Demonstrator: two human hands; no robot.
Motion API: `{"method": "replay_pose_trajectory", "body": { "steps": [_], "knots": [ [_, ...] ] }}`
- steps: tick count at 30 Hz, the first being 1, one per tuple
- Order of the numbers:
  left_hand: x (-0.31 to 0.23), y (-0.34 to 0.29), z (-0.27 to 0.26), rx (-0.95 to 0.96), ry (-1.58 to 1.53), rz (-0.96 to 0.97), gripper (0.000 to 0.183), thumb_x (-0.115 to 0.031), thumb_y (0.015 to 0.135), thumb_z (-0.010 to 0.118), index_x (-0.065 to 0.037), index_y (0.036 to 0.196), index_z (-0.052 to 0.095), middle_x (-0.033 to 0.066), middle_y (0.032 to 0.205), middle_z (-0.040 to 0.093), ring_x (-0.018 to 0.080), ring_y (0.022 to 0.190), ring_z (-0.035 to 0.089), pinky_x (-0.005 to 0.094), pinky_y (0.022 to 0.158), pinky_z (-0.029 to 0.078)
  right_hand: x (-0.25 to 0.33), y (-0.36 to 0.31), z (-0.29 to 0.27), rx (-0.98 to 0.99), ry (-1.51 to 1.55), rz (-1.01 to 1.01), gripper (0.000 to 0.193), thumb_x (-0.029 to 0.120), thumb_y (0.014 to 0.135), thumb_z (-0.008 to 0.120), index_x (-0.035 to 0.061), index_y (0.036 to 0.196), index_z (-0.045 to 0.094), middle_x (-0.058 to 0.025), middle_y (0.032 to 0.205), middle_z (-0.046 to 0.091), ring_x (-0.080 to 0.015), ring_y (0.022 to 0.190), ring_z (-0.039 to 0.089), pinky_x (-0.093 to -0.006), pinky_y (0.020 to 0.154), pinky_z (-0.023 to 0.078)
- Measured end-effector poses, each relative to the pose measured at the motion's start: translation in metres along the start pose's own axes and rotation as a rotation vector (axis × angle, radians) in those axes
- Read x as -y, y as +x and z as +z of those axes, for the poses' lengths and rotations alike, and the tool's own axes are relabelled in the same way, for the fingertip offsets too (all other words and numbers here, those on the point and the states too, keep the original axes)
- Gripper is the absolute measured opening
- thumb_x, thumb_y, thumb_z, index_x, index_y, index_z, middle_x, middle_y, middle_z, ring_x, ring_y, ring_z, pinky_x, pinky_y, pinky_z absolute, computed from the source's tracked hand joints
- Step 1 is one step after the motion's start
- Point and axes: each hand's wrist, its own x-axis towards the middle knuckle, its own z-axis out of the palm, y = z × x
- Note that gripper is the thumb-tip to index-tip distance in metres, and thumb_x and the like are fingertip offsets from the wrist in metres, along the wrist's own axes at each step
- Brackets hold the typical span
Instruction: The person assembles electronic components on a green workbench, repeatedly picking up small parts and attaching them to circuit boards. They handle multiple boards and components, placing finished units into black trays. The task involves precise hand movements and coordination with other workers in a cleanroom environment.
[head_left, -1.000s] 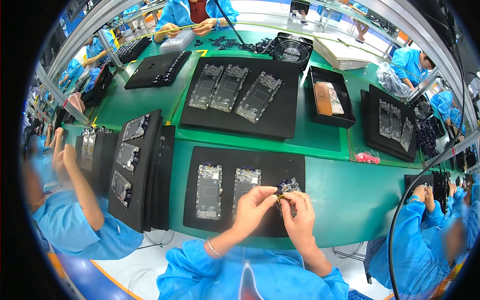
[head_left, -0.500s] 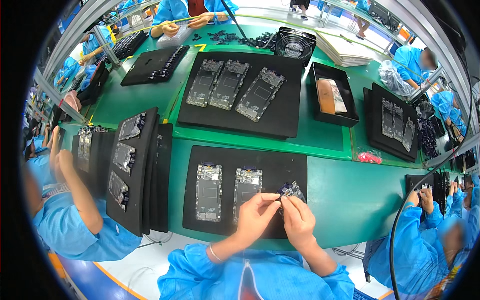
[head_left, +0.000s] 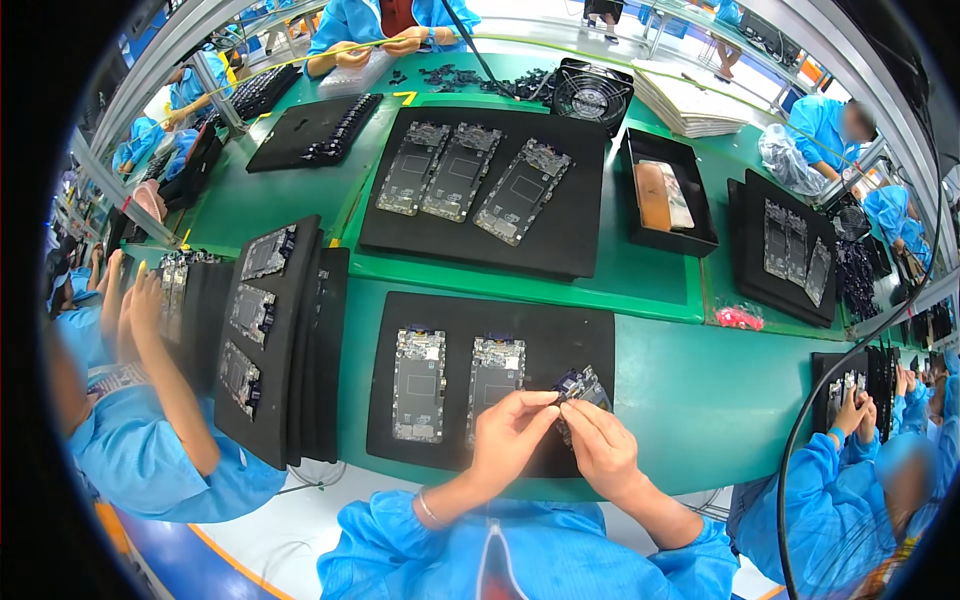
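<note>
Between my two hands, over the right part of a black foam pad (head_left: 545, 330), is a tilted circuit board (head_left: 582, 385) with a dark connector piece at its top. My left hand (head_left: 508, 432) pinches with thumb and forefinger at the board's upper left edge. My right hand (head_left: 602, 442) has its fingers closed on the board's edge just beside the left fingertips, hiding most of its lower part. Two more circuit boards lie flat on the pad: one at the left (head_left: 418, 386) and one in the middle (head_left: 490, 380), partly covered by my left hand.
Behind lies another black pad (head_left: 560, 255) with three boards. To its right stand a black tray (head_left: 640, 225) and a fan (head_left: 590, 95). A tilted stack of black pads (head_left: 270, 370) borders the left side. Co-workers' hands work at left, right and across. A black cable (head_left: 790, 470) hangs at right.
My right hand has shifted slightly, its fingers moving a little on the board. The left hand stays nearly in place. The co-worker at the left has raised a hand.
</note>
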Motion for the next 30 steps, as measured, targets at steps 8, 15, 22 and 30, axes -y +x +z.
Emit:
{"method": "replay_pose_trajectory", "body": {
  "steps": [8,15,22,30],
  "knots": [
    [-0.001,-0.005,0.004,0.005,0.178,0.223,0.015,0.003,0.085,0.060,0.003,0.100,0.062,0.0087,0.100,0.063,0.0118,0.089,0.061,0.0244,0.079,0.052,0.015,0.001,-0.004,-0.006,0.088,0.149,0.038,-0.009,0.070,0.062,0.0020,0.106,0.062,-0.0133,0.102,0.061,-0.0258,0.086,0.063,-0.0330,0.074,0.052],
    [0.002,-0.004,0.003,-0.011,-0.015,0.089,0.022,-0.001,0.087,0.060,0.003,0.108,0.056,0.0102,0.103,0.062,0.0137,0.095,0.060,0.0255,0.084,0.050,0.010,0.008,-0.016,-0.086,0.064,0.162,0.038,-0.006,0.074,0.061,0.0003,0.112,0.059,-0.0157,0.107,0.059,-0.0341,0.098,0.057,-0.0379,0.081,0.048],
    [0.005,0.003,0.001,0.030,-0.101,0.026,0.029,-0.001,0.088,0.058,0.001,0.115,0.048,0.0074,0.109,0.056,0.0129,0.103,0.055,0.0254,0.087,0.047,-0.025,-0.023,-0.026,0.160,0.735,0.867,0.038,0.006,0.083,0.063,-0.0057,0.118,0.053,-0.0133,0.111,0.061,-0.0194,0.100,0.059,-0.0311,0.085,0.047],
    [0.001,0.009,0.003,0.047,-0.170,0.045,0.027,-0.002,0.088,0.057,-0.002,0.113,0.047,0.0059,0.104,0.055,0.0112,0.096,0.054,0.0254,0.084,0.047,0.000,-0.031,-0.036,0.153,0.585,0.772,0.023,0.008,0.083,0.065,0.0006,0.105,0.062,-0.0064,0.092,0.066,-0.0102,0.085,0.060,-0.0259,0.075,0.049]
  ]
}}
